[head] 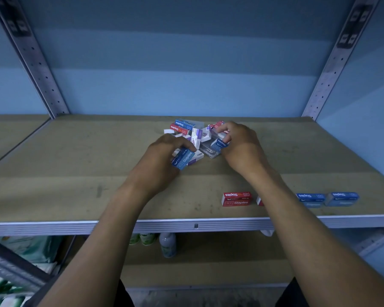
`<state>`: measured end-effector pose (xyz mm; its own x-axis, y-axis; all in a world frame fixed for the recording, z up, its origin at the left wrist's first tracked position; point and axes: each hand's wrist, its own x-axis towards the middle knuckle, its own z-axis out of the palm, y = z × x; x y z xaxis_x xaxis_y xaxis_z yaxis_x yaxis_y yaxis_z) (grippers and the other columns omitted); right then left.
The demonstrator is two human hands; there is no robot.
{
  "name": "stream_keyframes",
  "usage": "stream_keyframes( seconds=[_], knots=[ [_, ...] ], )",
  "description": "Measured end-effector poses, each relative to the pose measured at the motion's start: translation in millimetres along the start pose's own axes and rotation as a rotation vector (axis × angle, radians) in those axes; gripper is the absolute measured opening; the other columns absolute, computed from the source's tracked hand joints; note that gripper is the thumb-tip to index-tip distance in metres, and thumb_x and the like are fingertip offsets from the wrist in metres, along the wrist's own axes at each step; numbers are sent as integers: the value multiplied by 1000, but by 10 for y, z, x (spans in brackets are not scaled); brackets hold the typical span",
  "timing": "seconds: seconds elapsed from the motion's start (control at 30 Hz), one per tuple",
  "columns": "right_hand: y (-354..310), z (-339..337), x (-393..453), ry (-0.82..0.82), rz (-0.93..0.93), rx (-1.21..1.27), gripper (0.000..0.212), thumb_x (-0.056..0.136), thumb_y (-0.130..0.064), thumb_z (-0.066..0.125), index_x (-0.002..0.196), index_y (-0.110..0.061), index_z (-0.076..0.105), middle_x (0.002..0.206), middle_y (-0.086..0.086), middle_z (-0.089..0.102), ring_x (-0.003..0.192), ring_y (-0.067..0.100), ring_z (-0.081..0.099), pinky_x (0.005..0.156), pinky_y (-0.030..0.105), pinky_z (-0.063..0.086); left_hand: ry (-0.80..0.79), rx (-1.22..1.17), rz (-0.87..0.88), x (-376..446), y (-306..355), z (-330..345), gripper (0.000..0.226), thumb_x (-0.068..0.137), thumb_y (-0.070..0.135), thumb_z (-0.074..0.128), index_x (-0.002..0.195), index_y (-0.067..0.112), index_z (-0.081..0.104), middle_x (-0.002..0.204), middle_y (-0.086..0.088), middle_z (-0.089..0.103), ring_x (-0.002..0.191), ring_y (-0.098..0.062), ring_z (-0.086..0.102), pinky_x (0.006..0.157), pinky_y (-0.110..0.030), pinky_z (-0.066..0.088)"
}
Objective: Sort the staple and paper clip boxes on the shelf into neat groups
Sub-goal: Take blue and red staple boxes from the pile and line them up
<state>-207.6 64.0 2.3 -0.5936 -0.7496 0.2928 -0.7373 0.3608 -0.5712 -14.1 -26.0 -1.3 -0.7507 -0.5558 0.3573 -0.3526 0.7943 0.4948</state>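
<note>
The left hand [164, 151] is closed around a blue staples box [183, 160], lifted at the near left edge of the jumbled pile [194, 135] on the shelf [75, 173]. Just right of it, across the pile, the right hand [237, 145] pinches another small blue box [218, 144] between its fingertips. Nearer the shelf's front edge, below and right of the right hand, a red staples stack [236, 198] sits. Beyond the right forearm, two blue boxes [327, 199] stand side by side.
</note>
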Motion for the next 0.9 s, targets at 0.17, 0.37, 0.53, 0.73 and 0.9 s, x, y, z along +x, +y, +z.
stream_keyframes(
  seconds=[0.17, 0.37, 0.53, 0.73, 0.9],
  knots=[
    [-19, -112, -58, -2, -58, 68, 37, 81, 4, 63, 105, -21, 78, 98, -3, 72, 81, 5, 60, 64, -1, 39, 0, -38, 46, -9, -4, 22, 54, 74, -9, 62, 104, 35, 67, 113, 6, 61, 92, -8, 53, 77, -14, 44],
    [-40, -275, -179, -75, -140, 33, 38, 82, -1, 67, 104, -30, 80, 95, -9, 73, 82, -1, 64, 71, -4, 41, -13, -10, 22, -22, -38, 12, 60, 79, -8, 58, 122, 35, 64, 120, 8, 64, 94, -3, 52, 76, -2, 36],
    [-30, -353, -266, -210, -170, 8, 42, 81, 0, 73, 113, -26, 77, 96, -8, 74, 87, -1, 67, 86, 17, 55, -75, -25, -9, -59, -27, 9, 64, 82, -8, 56, 130, 35, 57, 117, 7, 65, 94, -5, 59, 67, 2, 39],
    [-28, -342, -327, -300, -138, -36, 44, 82, -2, 75, 118, -26, 74, 93, -11, 75, 80, -6, 65, 77, 13, 52, -176, -19, 32, -83, 27, 24, 58, 85, -5, 60, 130, 31, 58, 119, 7, 65, 97, -2, 57, 67, 0, 39],
    [-38, -327, -349, -337, -125, -76, 46, 83, -3, 76, 122, -26, 73, 94, -10, 74, 82, -5, 64, 71, 9, 47, -196, -19, 40, -90, 49, 28, 56, 86, -5, 60, 129, 31, 58, 119, 8, 65, 95, 1, 54, 67, 3, 39]
  ],
)
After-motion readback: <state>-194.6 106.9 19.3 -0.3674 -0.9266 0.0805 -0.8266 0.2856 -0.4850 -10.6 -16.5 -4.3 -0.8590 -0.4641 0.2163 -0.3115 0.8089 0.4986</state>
